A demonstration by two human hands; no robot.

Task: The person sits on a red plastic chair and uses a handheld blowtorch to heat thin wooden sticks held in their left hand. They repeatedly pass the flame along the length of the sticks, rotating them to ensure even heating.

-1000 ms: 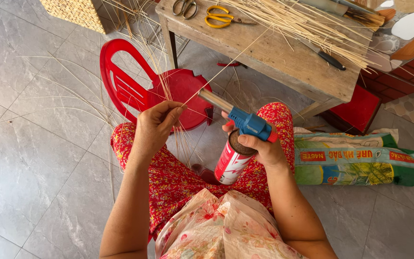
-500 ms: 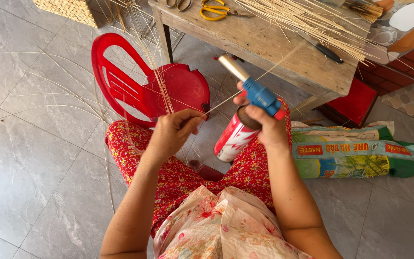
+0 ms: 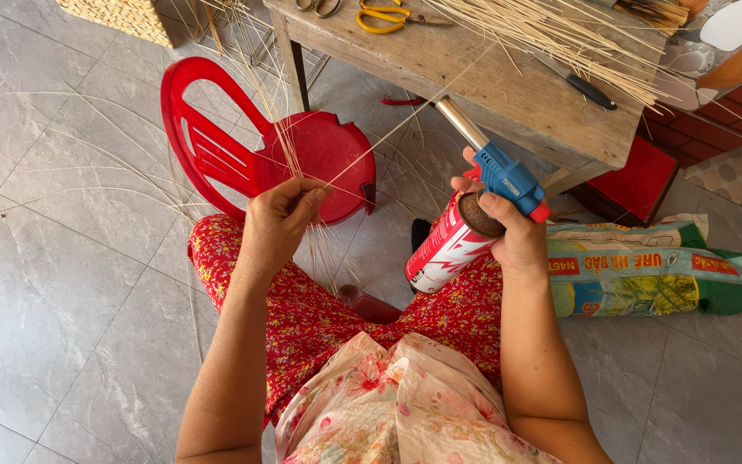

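Note:
My right hand [image 3: 513, 232] grips a gas torch [image 3: 498, 167] with a blue head and a metal nozzle, screwed onto a red and white canister [image 3: 444, 249]. The nozzle points up toward the wooden table. My left hand [image 3: 281, 219] pinches a thin straw strand [image 3: 405, 116] that runs diagonally up to the right, past the nozzle tip. More thin strands hang down below my left hand, in front of a red plastic chair [image 3: 216, 142].
The wooden table [image 3: 483, 86] carries a bundle of straw [image 3: 560, 34], yellow-handled scissors [image 3: 388, 17] and a dark-handled knife [image 3: 581, 86]. A folded green printed sack [image 3: 654, 271] lies on the tiled floor at right. A woven basket [image 3: 122, 15] stands at the top left.
The torch has swung upward so its nozzle points toward the table. My left hand has shifted slightly with the strand; the view has moved closer.

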